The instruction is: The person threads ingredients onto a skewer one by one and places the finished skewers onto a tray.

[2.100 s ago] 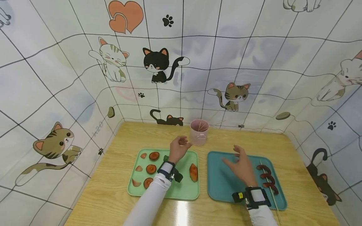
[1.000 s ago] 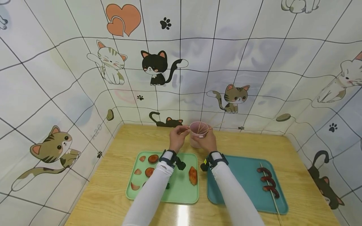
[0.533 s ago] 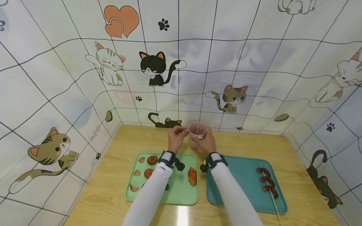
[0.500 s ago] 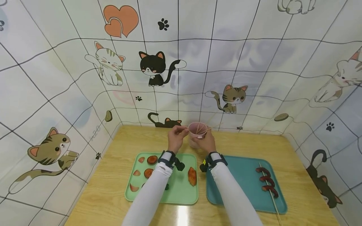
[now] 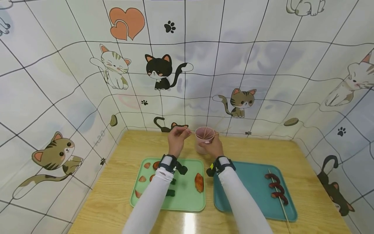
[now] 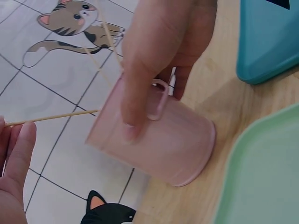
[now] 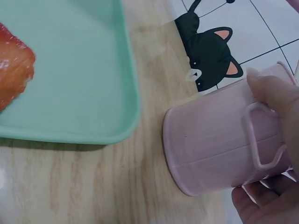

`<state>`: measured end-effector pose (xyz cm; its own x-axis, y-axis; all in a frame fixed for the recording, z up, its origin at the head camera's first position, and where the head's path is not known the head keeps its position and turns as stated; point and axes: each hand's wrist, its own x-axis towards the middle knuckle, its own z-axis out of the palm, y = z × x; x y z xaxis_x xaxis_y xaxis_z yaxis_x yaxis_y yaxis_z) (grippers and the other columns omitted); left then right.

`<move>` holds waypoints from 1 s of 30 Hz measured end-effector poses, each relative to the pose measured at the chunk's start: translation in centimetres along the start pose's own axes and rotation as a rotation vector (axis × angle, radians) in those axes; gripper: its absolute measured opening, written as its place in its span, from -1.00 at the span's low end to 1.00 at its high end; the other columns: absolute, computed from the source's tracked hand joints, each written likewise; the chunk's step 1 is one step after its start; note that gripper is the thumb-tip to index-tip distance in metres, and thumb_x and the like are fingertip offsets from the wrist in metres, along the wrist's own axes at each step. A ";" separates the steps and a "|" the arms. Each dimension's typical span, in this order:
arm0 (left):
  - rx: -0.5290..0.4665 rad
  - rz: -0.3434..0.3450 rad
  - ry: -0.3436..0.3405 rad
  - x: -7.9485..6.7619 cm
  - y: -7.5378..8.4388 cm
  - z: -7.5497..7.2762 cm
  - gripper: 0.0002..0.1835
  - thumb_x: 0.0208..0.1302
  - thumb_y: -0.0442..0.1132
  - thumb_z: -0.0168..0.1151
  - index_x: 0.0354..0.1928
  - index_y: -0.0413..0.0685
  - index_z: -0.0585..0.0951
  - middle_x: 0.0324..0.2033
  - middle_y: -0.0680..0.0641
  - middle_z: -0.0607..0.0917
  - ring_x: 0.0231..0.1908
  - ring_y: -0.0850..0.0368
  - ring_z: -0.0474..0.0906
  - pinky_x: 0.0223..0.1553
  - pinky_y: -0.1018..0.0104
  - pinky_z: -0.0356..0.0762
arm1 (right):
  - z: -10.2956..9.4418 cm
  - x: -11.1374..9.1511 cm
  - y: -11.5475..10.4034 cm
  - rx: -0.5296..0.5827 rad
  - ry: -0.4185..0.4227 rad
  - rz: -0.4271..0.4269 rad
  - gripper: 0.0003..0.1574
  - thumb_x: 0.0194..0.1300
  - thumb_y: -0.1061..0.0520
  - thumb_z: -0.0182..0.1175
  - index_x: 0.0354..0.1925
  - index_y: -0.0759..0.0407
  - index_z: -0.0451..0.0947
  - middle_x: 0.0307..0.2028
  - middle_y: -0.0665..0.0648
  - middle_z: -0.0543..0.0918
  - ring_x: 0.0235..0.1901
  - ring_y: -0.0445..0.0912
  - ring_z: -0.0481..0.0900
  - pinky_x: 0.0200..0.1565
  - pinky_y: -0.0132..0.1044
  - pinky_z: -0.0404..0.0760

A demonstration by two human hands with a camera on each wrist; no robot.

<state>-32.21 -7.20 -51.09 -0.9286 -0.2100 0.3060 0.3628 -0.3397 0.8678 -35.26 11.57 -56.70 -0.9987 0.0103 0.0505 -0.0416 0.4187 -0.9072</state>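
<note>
At the back of the table, my right hand (image 5: 214, 146) grips a small pink cup (image 5: 200, 149) around its side, near the little handle that shows in both wrist views. Several thin wooden skewers (image 5: 206, 131) lean inside the cup. Just left of the rim, my left hand (image 5: 176, 139) pinches one wooden skewer (image 6: 58, 116) between thumb and fingers. In the left wrist view this skewer runs level toward the cup's mouth, and its far end is hidden at the rim. The right wrist view shows the thumb and fingers of the right hand on opposite sides of the cup (image 7: 210, 140).
A green tray (image 5: 187, 203) at front left carries round brown slices, pinkish wedges, dark green pieces and an orange-brown piece of food (image 5: 199, 182). On the blue tray (image 5: 248, 182) at right lies a skewer threaded with curled dark-red pieces (image 5: 276, 186). A cat-patterned cloth wall stands behind.
Both hands have come to the cup from above the trays, and the right hand has taken hold of it. In the last half second the left hand has moved left, away from the rim.
</note>
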 end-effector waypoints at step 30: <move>-0.159 -0.246 -0.066 -4.6 6.0 -3.8 -0.92 0.32 -0.48 0.32 -0.20 -0.22 0.65 -0.25 -0.11 0.75 -0.21 0.05 0.78 0.07 0.03 0.73 | -6.6 -12.3 -4.9 -0.026 -0.335 -0.022 -0.05 0.41 -0.35 0.21 0.52 0.07 0.22 0.45 0.21 0.43 0.45 0.18 0.39 0.40 0.15 0.46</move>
<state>-25.51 -11.74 -48.77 -0.9914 -0.0446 0.1233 0.1286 -0.5137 0.8483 -22.56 15.44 -50.12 -0.9524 -0.2957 -0.0743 -0.0662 0.4383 -0.8964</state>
